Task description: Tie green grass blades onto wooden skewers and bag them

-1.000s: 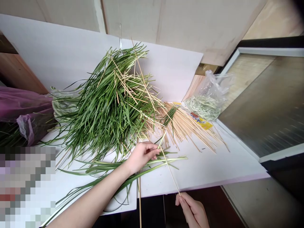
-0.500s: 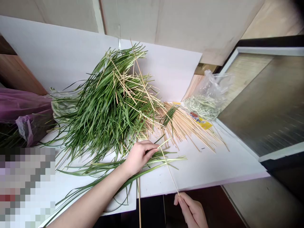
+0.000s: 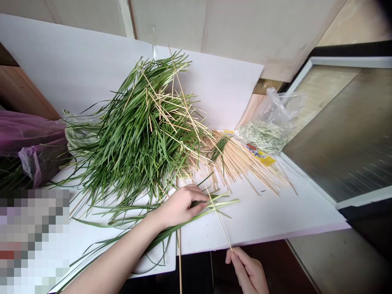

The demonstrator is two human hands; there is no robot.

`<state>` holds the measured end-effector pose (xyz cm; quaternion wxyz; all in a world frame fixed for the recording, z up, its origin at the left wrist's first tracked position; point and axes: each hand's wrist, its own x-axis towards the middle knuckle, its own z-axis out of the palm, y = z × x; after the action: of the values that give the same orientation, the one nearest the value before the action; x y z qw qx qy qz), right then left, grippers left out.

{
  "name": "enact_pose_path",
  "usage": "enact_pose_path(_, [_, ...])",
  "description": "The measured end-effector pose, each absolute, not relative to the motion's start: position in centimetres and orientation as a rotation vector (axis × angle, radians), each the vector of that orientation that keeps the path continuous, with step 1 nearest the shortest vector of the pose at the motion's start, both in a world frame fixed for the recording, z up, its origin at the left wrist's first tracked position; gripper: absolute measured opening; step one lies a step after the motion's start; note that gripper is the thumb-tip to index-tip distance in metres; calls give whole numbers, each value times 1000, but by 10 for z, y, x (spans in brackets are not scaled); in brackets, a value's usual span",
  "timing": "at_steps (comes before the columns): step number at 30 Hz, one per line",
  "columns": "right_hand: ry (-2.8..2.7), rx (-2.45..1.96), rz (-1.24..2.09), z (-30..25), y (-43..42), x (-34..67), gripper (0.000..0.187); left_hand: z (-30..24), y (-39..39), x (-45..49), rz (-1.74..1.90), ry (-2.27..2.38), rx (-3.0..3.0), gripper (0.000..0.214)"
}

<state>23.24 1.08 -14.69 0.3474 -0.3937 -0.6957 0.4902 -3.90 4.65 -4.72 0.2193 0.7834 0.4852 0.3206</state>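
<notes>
My right hand [image 3: 246, 267], at the table's front edge, pinches the lower end of a thin bamboo skewer [image 3: 221, 222]. The skewer slants up and left, its upper tip just right of my left fingers. My left hand [image 3: 186, 206] lies low over several loose garlic chives [image 3: 226, 203] on the white table, thumb and fingers closed around pale stem ends. Which stems it grips is partly hidden. Behind it rises a large heap of green garlic chives [image 3: 134, 139], with loose skewers [image 3: 165, 110] scattered on top.
Many bamboo skewers [image 3: 241, 163] fan out right of the heap, with a small chive bundle [image 3: 219, 148] on them. A clear bag of pale green strands [image 3: 263, 136] stands at the back right. Purple bags [image 3: 33, 139] are at the left. A white board [image 3: 214, 90] stands behind.
My left hand has lowered from the skewer's tip to the loose chives on the table. The right hand keeps the skewer in nearly the same place.
</notes>
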Motion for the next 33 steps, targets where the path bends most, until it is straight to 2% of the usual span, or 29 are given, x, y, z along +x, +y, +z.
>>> enact_pose_path(5, [-1848,-978,1226,-152,14,234,37,-52,54,-49,928,1599,2104,30])
enact_pose_path(11, [-1903,-970,1234,-156,16,239,36,-60,55,-46,636,1836,2331,21])
enact_pose_path(15, [-1931,-962,1247,-153,17,240,35,-60,56,-44,619,1845,2268,9])
enact_pose_path(19, [-1929,-969,1258,-154,17,240,35,-59,56,-45,731,1834,2128,3])
enact_pose_path(26, [-1940,-966,1232,-153,17,239,36,-53,52,-45,1145,1717,1750,22])
enact_pose_path(33, [-1918,-960,1192,-147,16,237,37,-56,55,-45,1252,1588,1694,18])
